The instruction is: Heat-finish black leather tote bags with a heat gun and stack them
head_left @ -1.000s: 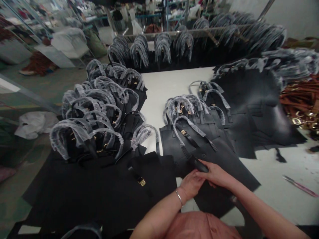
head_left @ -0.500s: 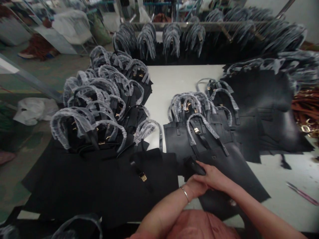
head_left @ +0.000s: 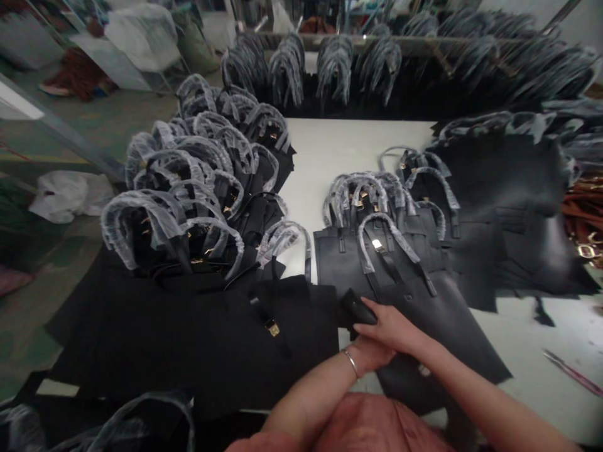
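Observation:
My right hand (head_left: 393, 326) is closed around a curled black leather piece (head_left: 357, 306), which has a small hole near its end. Crossing beneath it, my left hand (head_left: 372, 353), with a bracelet at the wrist, lies at the edge of a black leather bag panel (head_left: 438, 320); its fingers are hidden. That panel bears a plastic-wrapped handle (head_left: 391, 235) and a strap with a gold clasp (head_left: 377, 245). To the left, another black panel (head_left: 202, 333) lies flat with a gold-clasped strap (head_left: 271, 325).
Many bag panels with wrapped handles (head_left: 183, 163) are piled at the left. More black panels (head_left: 518, 201) lie at the right, near brown straps with gold buckles (head_left: 586, 220). Thread snips (head_left: 572, 371) rest on the white table (head_left: 358, 141). A rack (head_left: 353, 39) of handles stands behind.
My right hand has shifted slightly left with the leather piece, whose end now points further up and left. My left hand stays almost in place, and the whole view has shifted slightly.

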A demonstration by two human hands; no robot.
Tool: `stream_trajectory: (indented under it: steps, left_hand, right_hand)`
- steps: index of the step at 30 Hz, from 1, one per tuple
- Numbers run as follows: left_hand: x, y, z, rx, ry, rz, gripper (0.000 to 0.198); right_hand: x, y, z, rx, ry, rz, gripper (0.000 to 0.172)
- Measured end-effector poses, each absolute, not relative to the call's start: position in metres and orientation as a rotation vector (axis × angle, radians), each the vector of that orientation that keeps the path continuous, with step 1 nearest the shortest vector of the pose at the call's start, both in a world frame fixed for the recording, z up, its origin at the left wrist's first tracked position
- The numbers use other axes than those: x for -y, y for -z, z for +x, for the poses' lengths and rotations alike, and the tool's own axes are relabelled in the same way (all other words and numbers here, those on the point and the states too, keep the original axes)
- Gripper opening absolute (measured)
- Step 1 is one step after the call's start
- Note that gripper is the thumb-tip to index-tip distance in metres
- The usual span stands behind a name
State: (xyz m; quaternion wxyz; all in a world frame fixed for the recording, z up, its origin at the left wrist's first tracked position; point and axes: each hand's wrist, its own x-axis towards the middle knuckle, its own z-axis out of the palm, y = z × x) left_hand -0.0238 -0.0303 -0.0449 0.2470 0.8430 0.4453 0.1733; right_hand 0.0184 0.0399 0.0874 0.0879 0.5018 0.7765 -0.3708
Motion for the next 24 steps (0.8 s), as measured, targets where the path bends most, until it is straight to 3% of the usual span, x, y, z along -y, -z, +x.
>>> stream_trajectory:
  steps: [5, 9, 12, 18, 24]
  left_hand:
    - [0.028, 0.035, -0.044, -0.963, -0.641, 2.345, 0.037]
    - [0.021, 0.028, -0.090, -1.390, -0.805, 2.114, 0.029]
    - [0.001, 0.020, -0.129, -1.569, -0.773, 2.052, 0.022]
    - [-0.041, 0.013, -0.160, -1.253, -0.591, 2.149, 0.009]
    - [-0.053, 0.020, -0.155, -1.417, -0.836, 1.677, 0.019]
  right_hand:
    - [-0.053, -0.103, 0.031, -2.336, 1.069, 1.806, 0.075]
    - [-0.043, -0.112, 0.065, -2.069, 1.294, 1.825, 0.077]
    - [-0.028, -0.106, 0.078, -1.965, 1.388, 1.835, 0.076]
    - [-0.011, -0.090, 0.073, -1.901, 1.507, 1.784, 0.074]
    - [-0.011, -0.087, 0.064, -1.978, 1.565, 1.745, 0.072]
